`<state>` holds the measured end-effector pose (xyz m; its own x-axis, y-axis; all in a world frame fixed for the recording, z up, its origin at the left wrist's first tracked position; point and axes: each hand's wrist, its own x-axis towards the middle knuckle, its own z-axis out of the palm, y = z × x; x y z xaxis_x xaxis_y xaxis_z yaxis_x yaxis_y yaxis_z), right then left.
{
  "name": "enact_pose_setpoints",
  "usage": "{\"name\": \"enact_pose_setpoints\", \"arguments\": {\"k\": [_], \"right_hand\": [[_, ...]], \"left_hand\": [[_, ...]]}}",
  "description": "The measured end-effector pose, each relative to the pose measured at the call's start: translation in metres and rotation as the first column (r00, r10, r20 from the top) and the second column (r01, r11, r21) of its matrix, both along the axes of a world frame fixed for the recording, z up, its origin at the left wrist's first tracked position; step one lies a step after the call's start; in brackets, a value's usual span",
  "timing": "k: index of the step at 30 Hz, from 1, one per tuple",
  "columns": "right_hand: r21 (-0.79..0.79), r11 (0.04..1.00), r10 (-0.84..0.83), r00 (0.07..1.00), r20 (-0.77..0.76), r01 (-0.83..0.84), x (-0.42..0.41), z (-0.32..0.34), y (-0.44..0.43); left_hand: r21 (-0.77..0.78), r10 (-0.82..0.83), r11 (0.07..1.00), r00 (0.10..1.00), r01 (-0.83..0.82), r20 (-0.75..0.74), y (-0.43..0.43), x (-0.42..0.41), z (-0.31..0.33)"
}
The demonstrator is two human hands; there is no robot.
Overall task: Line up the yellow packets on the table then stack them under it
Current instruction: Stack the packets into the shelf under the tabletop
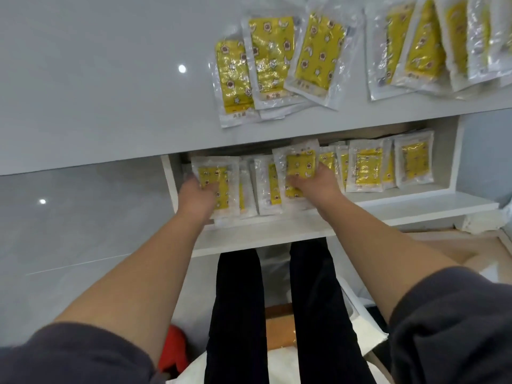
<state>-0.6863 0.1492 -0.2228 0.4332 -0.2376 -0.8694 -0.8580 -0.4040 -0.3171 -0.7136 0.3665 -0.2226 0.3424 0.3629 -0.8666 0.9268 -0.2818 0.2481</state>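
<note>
Several yellow packets in clear wrap lie on the grey table top, a fanned group in the middle and another at the right. Below the table edge, a white shelf holds more packets standing in a row. My left hand grips the leftmost shelf packet. My right hand holds a packet at the middle of the row, fingers curled on its lower part.
The shelf has white side walls left and right. My legs in black trousers stand under the shelf. A wooden board lies at the right, something red near my left leg, and glossy grey floor at the left.
</note>
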Motion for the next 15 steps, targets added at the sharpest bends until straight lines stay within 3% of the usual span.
{"name": "enact_pose_setpoints", "arguments": {"k": [4,9,12,15], "right_hand": [[-0.034,0.999,0.024,0.996,0.09,-0.021,-0.001,-0.024,0.013],[-0.011,0.998,0.063,0.993,0.095,-0.063,-0.01,-0.035,0.034],[-0.01,0.994,0.105,0.989,0.102,-0.105,-0.018,-0.042,0.052],[-0.118,0.965,0.243,0.967,0.078,-0.233,-0.024,-0.046,0.069]], "left_hand": [[0.035,-0.142,0.989,0.989,0.143,-0.027,-0.003,-0.001,-0.032],[0.231,-0.301,0.917,0.944,0.326,-0.137,0.01,-0.008,-0.032],[0.29,-0.34,0.88,0.925,0.377,-0.169,0.01,-0.006,-0.02],[0.311,-0.329,0.876,0.928,0.369,-0.175,0.013,-0.004,-0.009]]}}
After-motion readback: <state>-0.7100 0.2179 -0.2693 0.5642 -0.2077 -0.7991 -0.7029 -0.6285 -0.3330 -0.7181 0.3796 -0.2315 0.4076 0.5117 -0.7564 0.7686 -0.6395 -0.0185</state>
